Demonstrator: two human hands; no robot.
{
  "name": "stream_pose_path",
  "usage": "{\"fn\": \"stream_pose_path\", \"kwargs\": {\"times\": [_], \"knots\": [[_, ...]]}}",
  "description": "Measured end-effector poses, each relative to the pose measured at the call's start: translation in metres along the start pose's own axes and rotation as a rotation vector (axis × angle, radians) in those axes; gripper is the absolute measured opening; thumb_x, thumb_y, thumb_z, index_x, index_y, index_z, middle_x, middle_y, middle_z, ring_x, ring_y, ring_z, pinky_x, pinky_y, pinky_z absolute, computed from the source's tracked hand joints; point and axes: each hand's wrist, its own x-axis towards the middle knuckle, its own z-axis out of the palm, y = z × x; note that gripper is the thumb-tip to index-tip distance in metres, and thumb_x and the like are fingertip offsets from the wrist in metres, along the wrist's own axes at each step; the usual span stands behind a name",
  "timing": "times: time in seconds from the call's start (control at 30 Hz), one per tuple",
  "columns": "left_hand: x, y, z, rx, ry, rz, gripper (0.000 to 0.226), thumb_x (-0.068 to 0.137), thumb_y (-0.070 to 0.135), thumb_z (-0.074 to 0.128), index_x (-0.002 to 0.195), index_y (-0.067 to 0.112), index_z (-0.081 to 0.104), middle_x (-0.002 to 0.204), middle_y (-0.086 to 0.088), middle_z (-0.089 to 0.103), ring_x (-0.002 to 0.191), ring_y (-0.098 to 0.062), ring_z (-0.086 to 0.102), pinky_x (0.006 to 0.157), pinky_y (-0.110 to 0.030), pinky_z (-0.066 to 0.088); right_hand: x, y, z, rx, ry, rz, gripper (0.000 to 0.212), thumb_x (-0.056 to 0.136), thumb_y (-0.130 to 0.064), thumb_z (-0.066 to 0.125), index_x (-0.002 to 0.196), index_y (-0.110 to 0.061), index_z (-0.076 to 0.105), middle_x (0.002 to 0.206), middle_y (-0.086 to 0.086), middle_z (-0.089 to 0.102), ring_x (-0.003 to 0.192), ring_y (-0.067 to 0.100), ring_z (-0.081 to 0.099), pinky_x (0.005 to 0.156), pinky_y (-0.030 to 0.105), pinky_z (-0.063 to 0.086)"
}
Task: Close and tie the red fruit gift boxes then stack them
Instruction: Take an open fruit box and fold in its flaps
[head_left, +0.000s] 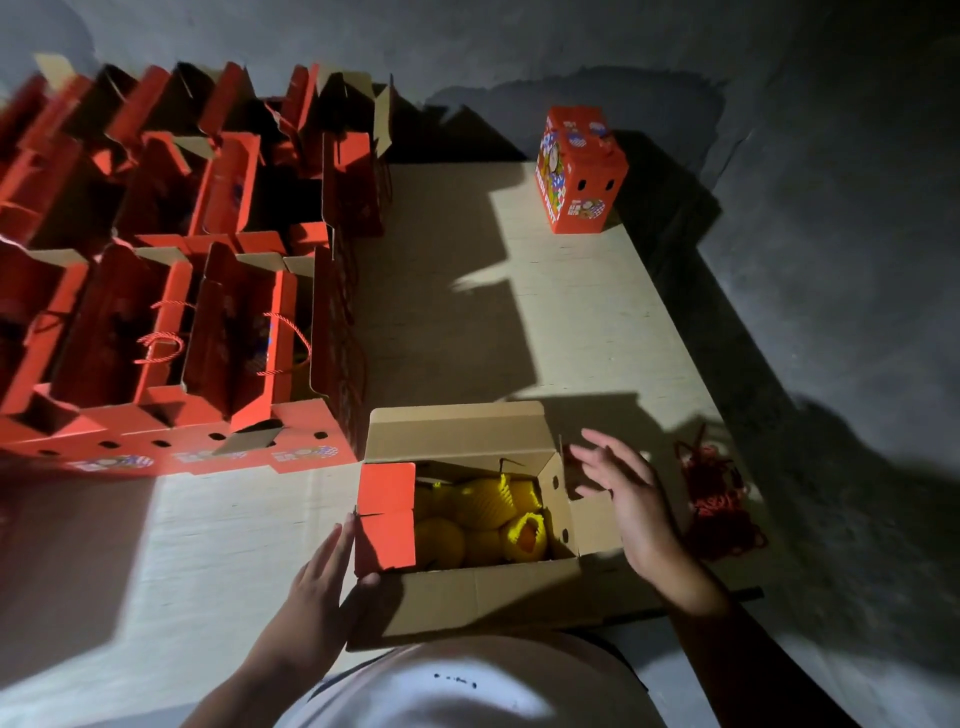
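- One open box (467, 525) near centre on the pale mat (571, 322), flaps up, fruit (483, 514) in yellow net sleeves inside.
- Left hand (322, 571) flat against the red left flap (387, 517), fingers straight, thumb at the flap's near corner.
- Right hand (623, 488) hovering just over the right flap (566, 499), fingers spread wide, holding nothing.
- Red cord bundle (719, 499) just right of the box, within reach for tying.
- One closed box (579, 169) far right; many open boxes (171, 291) massed at far left.
- Probably heavy with fruit: best lifted from underneath or by the tied cord, not by the flaps.
- Cardboard stiff but creasable; flaps best pushed by their edges, gently, fruit being bruisable.
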Motion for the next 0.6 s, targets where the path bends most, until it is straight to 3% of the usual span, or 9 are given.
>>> {"fn": "stream_pose_path", "kwargs": {"times": [0.17, 0.27, 0.3, 0.37, 0.4, 0.43, 0.5, 0.53, 0.6], "knots": [[0.002, -0.004, 0.0, -0.067, -0.01, 0.047, 0.079, 0.101, 0.06, 0.047, 0.161, 0.054, -0.004, 0.171, 0.021, 0.015, 0.157, -0.009, 0.02, 0.126, -0.048, 0.029, -0.002, 0.0, 0.011, -0.285, -0.118, -0.067, 0.037, 0.107, -0.024, 0.054, 0.143, -0.017, 0.057, 0.131, -0.004, 0.071, 0.123, 0.008, 0.064, 0.098, 0.017, 0.05], [0.002, -0.005, 0.0, -0.067, -0.009, 0.051, 0.078, 0.1, 0.067, 0.043, 0.16, 0.055, -0.005, 0.171, 0.022, 0.013, 0.157, -0.008, 0.019, 0.126, -0.046, 0.028, -0.003, 0.003, 0.006, -0.57, -0.202, -0.09, 0.039, 0.109, -0.023, 0.053, 0.147, -0.03, 0.054, 0.138, -0.016, 0.065, 0.122, 0.0, 0.061, 0.106, 0.024, 0.049], [0.003, -0.005, 0.0, -0.071, -0.006, 0.06, 0.078, 0.099, 0.071, 0.04, 0.16, 0.055, -0.006, 0.171, 0.022, 0.013, 0.157, -0.007, 0.018, 0.127, -0.044, 0.027, -0.002, 0.003, 0.004, -0.637, -0.221, -0.094, 0.041, 0.109, -0.021, 0.052, 0.148, -0.033, 0.053, 0.139, -0.02, 0.063, 0.117, -0.003, 0.063, 0.102, 0.024, 0.051], [0.002, -0.003, 0.0, -0.076, -0.002, 0.073, 0.08, 0.096, 0.078, 0.035, 0.161, 0.054, -0.006, 0.171, 0.022, 0.013, 0.157, -0.004, 0.017, 0.127, -0.041, 0.025, -0.002, 0.002, 0.002, -0.688, -0.248, -0.097, 0.044, 0.108, -0.017, 0.052, 0.149, -0.035, 0.052, 0.141, -0.021, 0.062, 0.091, -0.008, 0.067, 0.078, 0.015, 0.054], [0.002, -0.002, 0.001, -0.079, -0.006, 0.075, 0.08, 0.098, 0.076, 0.035, 0.161, 0.053, -0.007, 0.171, 0.022, 0.013, 0.157, -0.004, 0.016, 0.127, -0.041, 0.025, -0.001, 0.002, 0.003, -0.676, -0.25, -0.097, 0.046, 0.108, -0.014, 0.052, 0.149, -0.034, 0.052, 0.141, -0.02, 0.062, 0.078, -0.009, 0.066, 0.066, 0.011, 0.05], [0.002, -0.002, 0.001, -0.08, -0.013, 0.075, 0.078, 0.1, 0.071, 0.037, 0.162, 0.051, -0.007, 0.171, 0.021, 0.012, 0.157, -0.004, 0.016, 0.128, -0.042, 0.025, -0.001, 0.002, 0.004, -0.651, -0.246, -0.095, 0.048, 0.107, -0.011, 0.052, 0.149, -0.033, 0.052, 0.142, -0.019, 0.061, 0.076, -0.009, 0.066, 0.064, 0.009, 0.048], [0.002, -0.002, 0.001, -0.081, -0.032, 0.07, 0.078, 0.104, 0.057, 0.042, 0.163, 0.048, -0.007, 0.172, 0.018, 0.012, 0.158, -0.007, 0.016, 0.128, -0.045, 0.026, -0.002, -0.001, 0.011, -0.579, -0.23, -0.087, 0.05, 0.107, -0.006, 0.05, 0.15, -0.031, 0.05, 0.143, -0.016, 0.06, 0.107, -0.01, 0.063, 0.09, 0.011, 0.049], [0.002, 0.0, 0.001, -0.08, -0.037, 0.069, 0.079, 0.104, 0.053, 0.044, 0.163, 0.047, -0.008, 0.172, 0.017, 0.012, 0.158, -0.008, 0.016, 0.128, -0.045, 0.026, -0.002, -0.002, 0.015, -0.536, -0.226, -0.08, 0.051, 0.107, -0.004, 0.048, 0.151, -0.029, 0.049, 0.144, -0.013, 0.06, 0.123, -0.006, 0.058, 0.106, 0.019, 0.047], [0.002, 0.003, 0.0, -0.076, -0.035, 0.072, 0.08, 0.103, 0.048, 0.046, 0.164, 0.043, -0.007, 0.172, 0.016, 0.013, 0.158, -0.009, 0.018, 0.127, -0.04, 0.026, -0.006, -0.002, 0.023, -0.47, -0.223, -0.066, 0.052, 0.107, -0.002, 0.046, 0.153, -0.026, 0.046, 0.145, -0.007, 0.059, 0.135, 0.002, 0.053, 0.118, 0.03, 0.041]]}}
